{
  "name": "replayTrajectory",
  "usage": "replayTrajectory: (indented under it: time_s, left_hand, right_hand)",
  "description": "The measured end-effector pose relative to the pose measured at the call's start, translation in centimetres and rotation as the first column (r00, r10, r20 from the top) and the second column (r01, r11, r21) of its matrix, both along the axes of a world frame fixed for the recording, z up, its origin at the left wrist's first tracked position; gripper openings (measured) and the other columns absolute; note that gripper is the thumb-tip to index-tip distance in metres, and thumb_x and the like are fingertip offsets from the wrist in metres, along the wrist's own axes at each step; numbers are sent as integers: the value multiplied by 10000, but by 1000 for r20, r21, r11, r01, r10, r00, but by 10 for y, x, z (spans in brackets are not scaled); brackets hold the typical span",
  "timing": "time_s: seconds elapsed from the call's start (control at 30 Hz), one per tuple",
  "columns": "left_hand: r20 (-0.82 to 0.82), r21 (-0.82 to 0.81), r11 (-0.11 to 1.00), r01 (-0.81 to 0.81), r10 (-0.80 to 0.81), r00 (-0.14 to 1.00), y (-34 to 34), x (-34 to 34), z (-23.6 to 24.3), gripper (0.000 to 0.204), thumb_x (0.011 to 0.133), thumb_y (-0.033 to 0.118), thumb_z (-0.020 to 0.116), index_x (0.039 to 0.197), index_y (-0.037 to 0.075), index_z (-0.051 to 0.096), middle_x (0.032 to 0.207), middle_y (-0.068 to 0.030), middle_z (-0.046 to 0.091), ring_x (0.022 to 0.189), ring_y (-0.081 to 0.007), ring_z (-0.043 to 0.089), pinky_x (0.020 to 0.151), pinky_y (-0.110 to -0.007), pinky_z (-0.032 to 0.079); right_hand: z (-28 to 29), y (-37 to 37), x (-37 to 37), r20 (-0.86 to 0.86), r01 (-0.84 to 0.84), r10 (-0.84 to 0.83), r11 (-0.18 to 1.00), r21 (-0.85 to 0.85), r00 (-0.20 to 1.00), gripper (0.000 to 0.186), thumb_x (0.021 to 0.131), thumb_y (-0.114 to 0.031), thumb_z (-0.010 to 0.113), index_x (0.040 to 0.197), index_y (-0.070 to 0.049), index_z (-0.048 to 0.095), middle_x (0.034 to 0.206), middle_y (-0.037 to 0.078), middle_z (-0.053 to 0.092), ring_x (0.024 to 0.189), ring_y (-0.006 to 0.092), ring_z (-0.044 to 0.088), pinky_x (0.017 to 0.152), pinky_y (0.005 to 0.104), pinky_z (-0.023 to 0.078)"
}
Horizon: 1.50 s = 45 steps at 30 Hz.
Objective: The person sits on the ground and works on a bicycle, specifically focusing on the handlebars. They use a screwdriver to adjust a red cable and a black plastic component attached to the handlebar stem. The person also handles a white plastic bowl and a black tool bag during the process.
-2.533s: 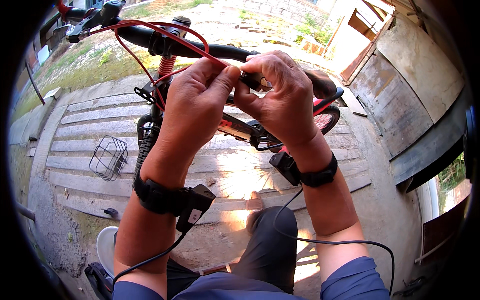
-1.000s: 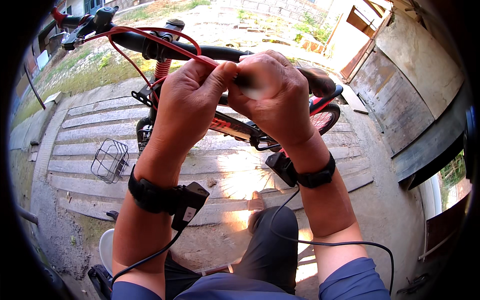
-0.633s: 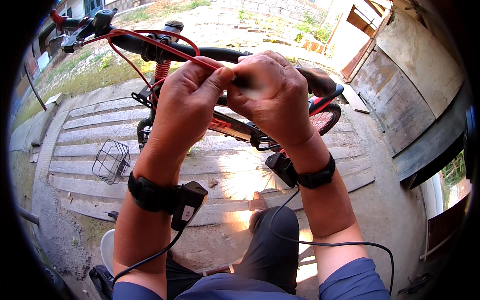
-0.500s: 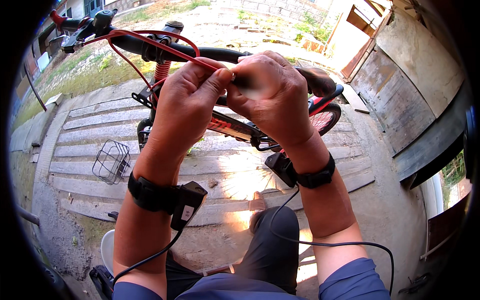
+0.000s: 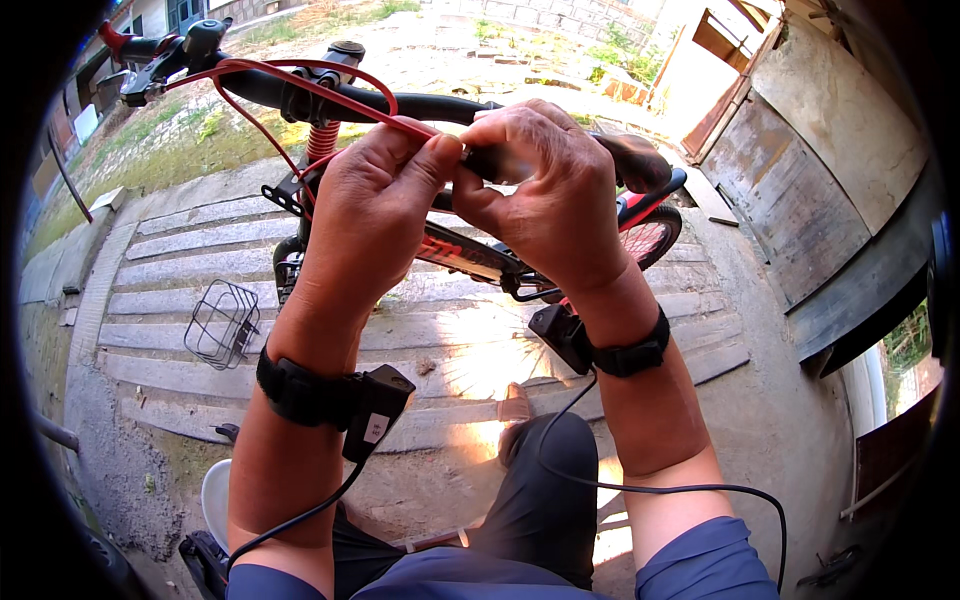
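A dark wire basket lies on the strip-like paving.

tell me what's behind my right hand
Behind the right hand, the black handlebar shows to its left and a dark rounded part to its right. The hand covers what lies between, so whether they join can't be seen.

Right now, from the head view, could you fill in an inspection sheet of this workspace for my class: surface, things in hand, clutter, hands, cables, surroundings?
Surface: paved ground with pale strips, partly sunlit.
Things in hand: red cable; dark part, blurred; bicycle behind.
Clutter: black wire basket on the ground, to the left.
Hands: left hand pinches the red cable; right hand curls at the dark part, grip unclear.
Cables: red cable loops by the handlebar; a black lead runs along the right forearm, another along the left.
Surroundings: weathered panels right, grass upper left.
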<state>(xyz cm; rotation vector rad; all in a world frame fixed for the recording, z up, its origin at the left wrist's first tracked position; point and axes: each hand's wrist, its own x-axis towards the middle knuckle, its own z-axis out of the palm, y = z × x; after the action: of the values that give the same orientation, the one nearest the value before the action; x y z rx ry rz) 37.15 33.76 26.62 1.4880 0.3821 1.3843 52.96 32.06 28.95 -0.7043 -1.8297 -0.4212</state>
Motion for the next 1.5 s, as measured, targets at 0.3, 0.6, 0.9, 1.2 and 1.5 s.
replayTrajectory:
  time_s: [0.3,0.6,0.9,1.2,1.5]
  left_hand:
    - [-51,-30,998,-46,45,998,2,-2,-2,175,974,145,600,1031,-15,642,897,-31,675,828,-70,605,753,-223,492]
    - [-1,23,994,-109,109,994,1,1,-3,170,957,148,629,1017,-10,640,879,-36,673,785,-67,606,707,-215,497]
    - [40,2,994,-109,109,993,-1,4,-1,146,949,126,632,1001,-10,647,858,-30,667,766,-57,596,694,-206,486]
    - [10,-9,993,-121,121,993,-3,1,2,134,955,120,613,997,-1,651,849,-21,668,758,-57,594,696,-216,487]
    - [-27,-23,989,-146,146,989,-6,0,4,197,953,174,626,980,-19,652,866,-43,669,782,-67,587,697,-214,468]
  right_hand:
    - [-1,-3,3,-9,11,-12,996,-85,1000,277,665,-20,776,906,-53,644,790,53,627,692,180,609,651,290,508]
    - [-4,1,1,22,30,-31,998,57,999,313,623,-54,796,872,-84,609,796,76,610,732,284,609,636,379,509]
    - [-9,7,0,51,34,-42,988,149,998,260,666,-100,791,862,-100,621,793,60,618,736,277,612,619,372,507]
    - [-3,4,2,140,52,-72,989,140,988,258,685,-41,782,897,-56,637,864,100,657,794,277,657,684,354,543]
    - [-5,5,-1,49,36,-41,994,106,998,241,690,-103,777,849,-77,597,785,75,608,727,289,605,624,379,507]
